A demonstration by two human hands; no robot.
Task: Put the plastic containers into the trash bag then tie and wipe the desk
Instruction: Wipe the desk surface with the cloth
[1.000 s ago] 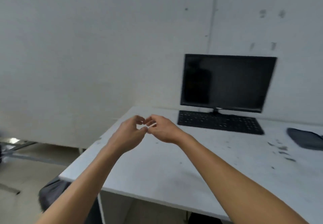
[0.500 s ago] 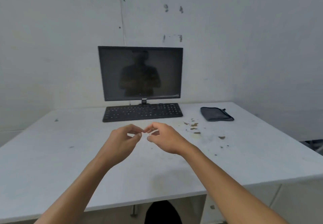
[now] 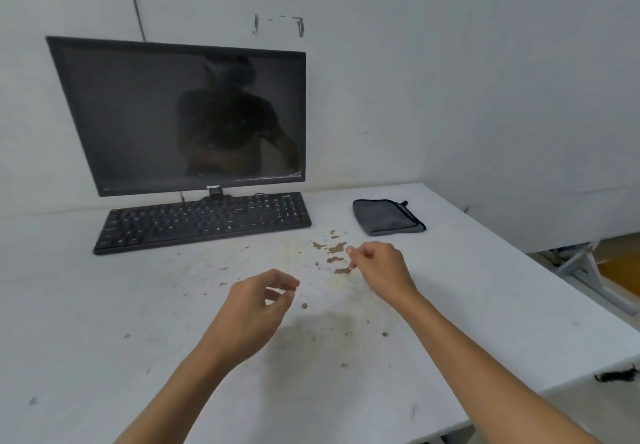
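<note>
The white desk (image 3: 104,322) carries brown stains and crumbs (image 3: 334,253) right of its middle. A folded grey cloth (image 3: 386,216) lies at the back right. My left hand (image 3: 252,308) hovers over the desk's middle, fingers loosely curled, holding nothing. My right hand (image 3: 379,267) hangs above the stains, a short way in front of the cloth, fingers loosely curled and empty. No plastic containers or trash bag are in view.
A black monitor (image 3: 183,114) stands at the back against the wall with a black keyboard (image 3: 202,221) in front of it. The desk's right edge drops to the floor, where a metal frame (image 3: 588,267) stands. A small black scrap (image 3: 616,374) lies at the front right corner.
The view swung right and closer to the desk. My hands, which were touching at the fingertips, have separated; the right one moved out toward the stains and cloth.
</note>
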